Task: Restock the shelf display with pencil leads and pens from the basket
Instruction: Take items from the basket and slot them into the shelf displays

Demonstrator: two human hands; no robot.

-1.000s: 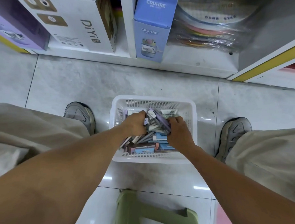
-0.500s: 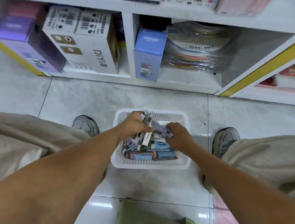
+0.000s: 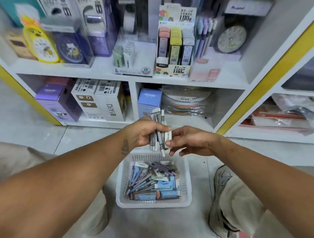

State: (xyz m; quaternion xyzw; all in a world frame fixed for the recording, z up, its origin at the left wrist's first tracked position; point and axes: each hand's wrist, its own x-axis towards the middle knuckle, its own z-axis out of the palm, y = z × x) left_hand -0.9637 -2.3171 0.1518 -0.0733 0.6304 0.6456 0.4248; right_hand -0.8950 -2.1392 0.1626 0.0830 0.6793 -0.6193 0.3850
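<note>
My left hand (image 3: 142,131) grips a bundle of pens (image 3: 158,119) upright above the white basket (image 3: 188,197). My right hand (image 3: 189,141) pinches a small white pencil lead case (image 3: 168,139) at the bundle's right side. The basket stands on the floor between my feet and holds several pens and blue, pink and white lead cases. On the upper shelf stand a lead display box (image 3: 174,47) with pink, yellow and grey packs, a 2B lead box (image 3: 131,63), and a pen display (image 3: 205,36) with pastel pens.
The lower shelf holds a DiYi carton (image 3: 108,102), a purple box (image 3: 54,100) and a blue box (image 3: 149,100). Clocks (image 3: 42,42) stand at the upper left. A yellow-edged shelf post (image 3: 273,73) slants at the right. My shoe (image 3: 222,177) is right of the basket.
Both hands have lifted out of the basket with a bundle of pens and a lead case. My view has tilted up, so the upper shelf shows.
</note>
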